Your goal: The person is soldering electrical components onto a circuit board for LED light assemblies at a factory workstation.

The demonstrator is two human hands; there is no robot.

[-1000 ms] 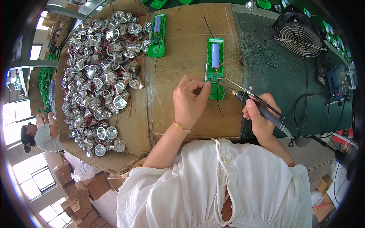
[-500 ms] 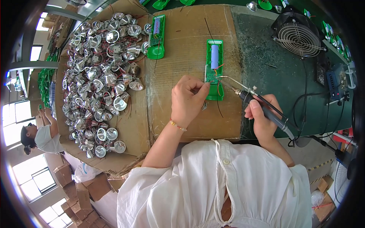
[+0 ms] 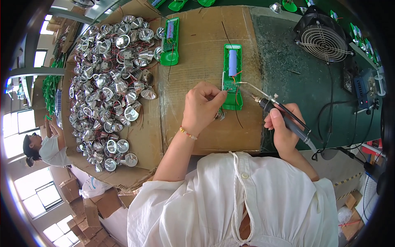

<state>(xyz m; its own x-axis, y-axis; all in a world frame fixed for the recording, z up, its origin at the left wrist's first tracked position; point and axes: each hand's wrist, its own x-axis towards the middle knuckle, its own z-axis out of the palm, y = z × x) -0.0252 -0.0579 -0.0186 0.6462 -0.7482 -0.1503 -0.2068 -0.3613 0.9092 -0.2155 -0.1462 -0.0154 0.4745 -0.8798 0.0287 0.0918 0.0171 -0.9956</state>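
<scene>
Near the worktop's front edge, the right hand grips a soldering iron beside a green casing, the left hand pinched closed, contents unclear

Glossy, probably plastic casing; matt cardboard; shiny reflectors.

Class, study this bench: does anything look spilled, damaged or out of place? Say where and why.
Yes. Dark specks litter the green table beside the cardboard sheet, looking like spilled debris. The box of reflectors also has a ragged near edge, apparently torn or worn.
</scene>
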